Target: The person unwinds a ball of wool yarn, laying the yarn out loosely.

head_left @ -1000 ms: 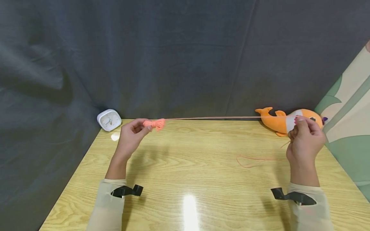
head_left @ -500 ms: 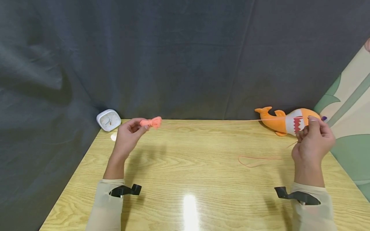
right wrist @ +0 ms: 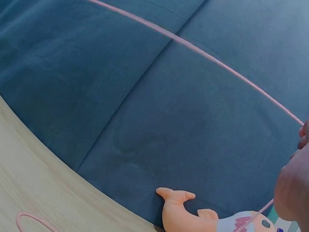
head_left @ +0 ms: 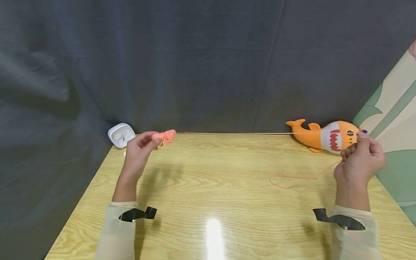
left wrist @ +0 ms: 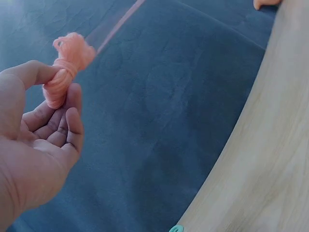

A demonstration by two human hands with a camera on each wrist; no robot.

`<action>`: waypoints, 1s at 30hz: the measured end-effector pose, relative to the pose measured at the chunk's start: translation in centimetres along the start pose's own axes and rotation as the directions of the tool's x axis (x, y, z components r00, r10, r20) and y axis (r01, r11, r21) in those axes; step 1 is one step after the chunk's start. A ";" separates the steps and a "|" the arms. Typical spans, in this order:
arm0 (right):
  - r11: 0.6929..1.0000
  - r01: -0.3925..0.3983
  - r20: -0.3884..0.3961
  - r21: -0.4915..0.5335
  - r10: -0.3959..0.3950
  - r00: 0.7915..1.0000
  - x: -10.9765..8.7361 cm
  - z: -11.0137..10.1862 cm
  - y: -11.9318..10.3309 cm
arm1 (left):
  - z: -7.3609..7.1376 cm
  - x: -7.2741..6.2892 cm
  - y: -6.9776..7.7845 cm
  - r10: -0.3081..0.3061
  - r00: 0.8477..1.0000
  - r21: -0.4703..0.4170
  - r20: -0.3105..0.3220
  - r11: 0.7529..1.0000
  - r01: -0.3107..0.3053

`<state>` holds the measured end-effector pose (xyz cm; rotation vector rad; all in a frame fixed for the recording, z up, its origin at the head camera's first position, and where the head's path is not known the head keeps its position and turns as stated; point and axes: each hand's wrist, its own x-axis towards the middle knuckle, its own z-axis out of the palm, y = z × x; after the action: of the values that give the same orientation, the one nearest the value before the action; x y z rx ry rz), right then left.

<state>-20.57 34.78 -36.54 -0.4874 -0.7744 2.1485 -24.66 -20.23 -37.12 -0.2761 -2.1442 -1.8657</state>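
Note:
Between thumb and fingers, my left hand [head_left: 138,153] pinches a small bundle of coral-pink yarn [head_left: 166,137], bound round its middle. In the left wrist view the yarn bundle [left wrist: 67,67] shows loops at its upper end, with the thumb on one side. One taut strand [head_left: 227,133] runs level from it across to my right hand [head_left: 360,162], which pinches the strand at the far right. Below the right hand, the strand's loose tail falls to the wooden table and lies there in a long loop [head_left: 282,187]. In the right wrist view only part of the right hand [right wrist: 294,183] shows.
An orange and white plush shark [head_left: 331,137] lies at the table's back right, behind the right hand. At the back left corner stands a white clock [head_left: 121,135]. A dark curtain [head_left: 208,65] hangs behind the wooden table [head_left: 240,216].
My hands have moved apart, the left hand slightly left and the right hand further right. The strand between them has lengthened, and the plush shark's face now shows more.

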 end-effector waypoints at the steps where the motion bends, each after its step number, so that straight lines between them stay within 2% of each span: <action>1: 1.000 -0.002 -0.003 0.002 0.002 1.000 0.0 0.0 0.0 | -0.1 0.1 0.0 -0.002 1.000 -0.027 -0.012 1.000 0.002; 5: 1.000 0.004 -0.001 0.022 -0.004 1.000 0.2 -0.1 0.0 | -0.3 0.2 0.0 -0.022 0.999 -0.094 -0.045 0.995 0.017; 9: 1.000 0.005 0.004 -0.007 -0.005 1.000 0.4 -0.2 0.2 | -0.2 0.1 0.1 -0.047 0.998 -0.051 -0.028 0.998 0.046; 13: 0.989 -0.060 -0.005 -0.136 0.060 0.998 0.9 -0.7 0.2 | 0.1 0.1 -0.1 -0.046 0.999 0.009 0.007 0.999 0.046; 16: 0.962 -0.131 -0.012 -0.241 0.133 0.991 1.4 -1.3 0.2 | 0.4 0.1 -0.4 -0.032 0.999 0.028 0.039 0.999 0.031; 19: 0.921 -0.173 -0.010 -0.349 0.181 0.983 1.9 -1.8 0.6 | 0.8 0.1 -0.6 -0.033 0.997 0.047 0.065 0.998 0.030; 24: 0.816 -0.121 -0.009 -0.566 0.140 0.990 1.8 -1.6 1.8 | 1.6 0.0 -1.0 -0.048 0.993 0.062 0.104 0.997 0.042; 26: 0.795 -0.076 0.008 -0.602 0.101 0.995 1.6 -1.3 2.2 | 1.9 0.0 -1.0 -0.044 0.992 0.054 0.116 0.998 0.038; 28: 0.795 -0.023 0.051 -0.605 0.068 0.996 1.2 -1.0 2.6 | 2.1 -0.1 -1.0 -0.036 0.992 0.050 0.122 0.998 0.030; 30: 0.807 0.008 0.107 -0.591 0.069 0.992 0.7 -0.6 2.9 | 2.3 -0.1 -1.0 -0.034 0.992 0.045 0.120 0.999 0.029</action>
<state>-22.20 34.11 -38.96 -0.6880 -1.5366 1.9465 -25.12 -18.15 -38.32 -0.3566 -2.2782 -1.8613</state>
